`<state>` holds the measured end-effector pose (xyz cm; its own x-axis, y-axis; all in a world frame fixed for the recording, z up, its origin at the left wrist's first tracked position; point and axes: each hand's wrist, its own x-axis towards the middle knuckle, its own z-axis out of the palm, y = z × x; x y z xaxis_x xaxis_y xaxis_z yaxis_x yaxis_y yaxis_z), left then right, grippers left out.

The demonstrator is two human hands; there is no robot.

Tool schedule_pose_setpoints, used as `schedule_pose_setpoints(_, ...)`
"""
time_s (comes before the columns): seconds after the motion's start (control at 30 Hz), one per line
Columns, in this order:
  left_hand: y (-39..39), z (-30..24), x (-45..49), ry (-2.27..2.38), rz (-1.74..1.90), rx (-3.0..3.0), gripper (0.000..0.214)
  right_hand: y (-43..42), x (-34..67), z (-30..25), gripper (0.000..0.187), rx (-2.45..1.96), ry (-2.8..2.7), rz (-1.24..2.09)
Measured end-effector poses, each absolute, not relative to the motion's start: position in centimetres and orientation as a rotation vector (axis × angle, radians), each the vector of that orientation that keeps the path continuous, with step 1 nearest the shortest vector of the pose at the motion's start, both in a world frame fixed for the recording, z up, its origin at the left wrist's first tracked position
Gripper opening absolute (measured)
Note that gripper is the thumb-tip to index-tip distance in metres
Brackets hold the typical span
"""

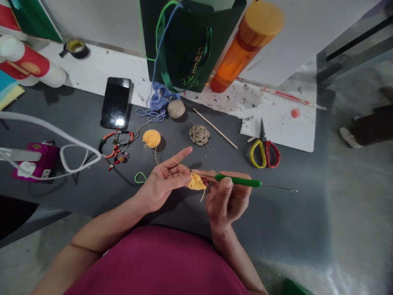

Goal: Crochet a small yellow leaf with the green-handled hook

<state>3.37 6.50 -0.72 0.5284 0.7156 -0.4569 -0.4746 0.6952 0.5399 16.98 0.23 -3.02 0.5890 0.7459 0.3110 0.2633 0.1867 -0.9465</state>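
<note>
My left hand (162, 180) pinches a small yellow crochet piece (196, 182) between thumb and fingers, its index finger stretched out with yarn running over it. That strand leads back to a yellow yarn ball (152, 139) on the table. In my right hand (229, 198) lies a crochet hook (238, 180) with a green handle, gripped by thumb and fingers. One thin metal end of the hook meets the top edge of the crochet piece; the other points right. A short yarn tail hangs below the piece.
Beyond my hands lie a grey-brown crocheted flower (199, 135), a beige yarn ball (176, 109), a wooden stick (215, 128) and scissors (264, 151). A phone (116, 102), beaded bracelet (116, 143) and white cable (76, 123) are leftward. A dark green bag (184, 45) and orange bottle (242, 49) stand behind.
</note>
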Motion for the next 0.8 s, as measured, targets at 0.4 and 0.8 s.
schedule_pose_setpoints(0.4, 6.4, -0.9, 3.4, 0.651, 0.699, 0.362, 0.048, 1.3, 17.1, -2.7, 0.019, -1.234, -0.634, 0.887)
schedule_pose_setpoints(0.8, 6.2, -0.6, 3.7, 0.778, 0.802, 0.415, 0.054, 1.0, 17.2, -3.3, 0.026, -1.123, -1.335, 0.383)
